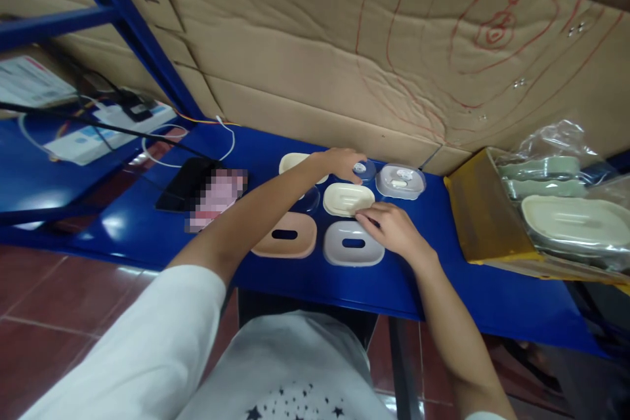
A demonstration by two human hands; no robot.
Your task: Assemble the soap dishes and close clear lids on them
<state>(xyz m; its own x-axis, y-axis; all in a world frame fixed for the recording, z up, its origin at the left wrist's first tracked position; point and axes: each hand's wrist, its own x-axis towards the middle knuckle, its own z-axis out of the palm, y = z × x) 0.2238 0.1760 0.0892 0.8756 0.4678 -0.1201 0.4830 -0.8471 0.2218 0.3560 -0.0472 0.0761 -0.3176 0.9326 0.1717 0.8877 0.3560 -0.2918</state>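
Note:
Several oval plastic dishes lie on a blue shelf (457, 289). My left hand (338, 162) reaches to the back and closes its fingers on a small clear lid (365, 170). My right hand (391, 226) rests with fingers curled on the near right edge of a cream dish (344, 199), just above a grey dish (352, 246) with a slot. A pink slotted dish (288, 236) lies to the left, partly under my left forearm. A grey box with a clear cover (401, 182) stands at the back right. Another cream dish (291, 161) shows behind my left wrist.
A yellow tray (465, 216) on the right holds bagged green and cream dishes (566, 210). A black phone (189, 182) and a blurred pink item (216, 197) lie at the left, with white cables (224, 144). Cardboard (344, 46) backs the shelf; a blue post (132, 26) rises at the left.

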